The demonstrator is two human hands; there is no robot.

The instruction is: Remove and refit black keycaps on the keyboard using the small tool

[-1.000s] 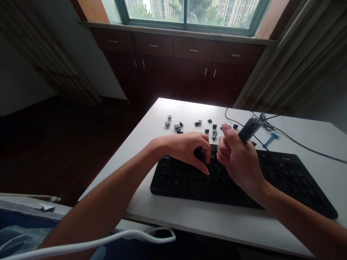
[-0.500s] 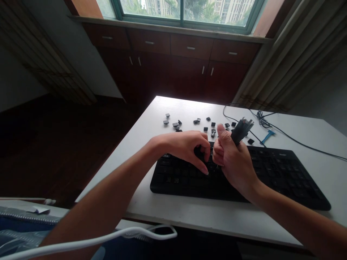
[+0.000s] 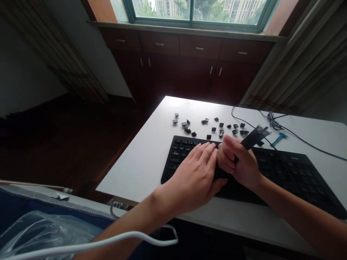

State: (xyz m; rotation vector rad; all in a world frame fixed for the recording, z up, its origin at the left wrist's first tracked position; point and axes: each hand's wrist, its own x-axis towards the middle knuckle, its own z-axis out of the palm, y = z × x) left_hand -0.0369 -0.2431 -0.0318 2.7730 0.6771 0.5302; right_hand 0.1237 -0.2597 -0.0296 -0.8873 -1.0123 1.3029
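A black keyboard point(image 3: 287, 169) lies on the white table. Flat across its left half rests my left hand point(image 3: 199, 173), fingers stretched out and close together, thumb apart. Beside it, my right hand point(image 3: 238, 162) is closed around a black keycap puller point(image 3: 252, 139), held tilted over the keyboard. Metal prongs stick out of the puller's upper end; its lower end is hidden by my fingers. The keys beneath both hands are covered from sight. Behind the keyboard, several loose black keycaps point(image 3: 209, 137) are scattered.
A blue tool point(image 3: 278, 138) lies behind the keyboard on the right, near a bundled black cable point(image 3: 273, 121). The white table point(image 3: 132, 162) ends at the left above a dark floor. A white cord point(image 3: 119, 236) crosses the foreground. Wooden cabinets point(image 3: 179, 72) stand beyond.
My left hand has gone from curled fingers over the keys to lying flat on the keyboard. My right hand still grips the puller. The whole view has shifted slightly.
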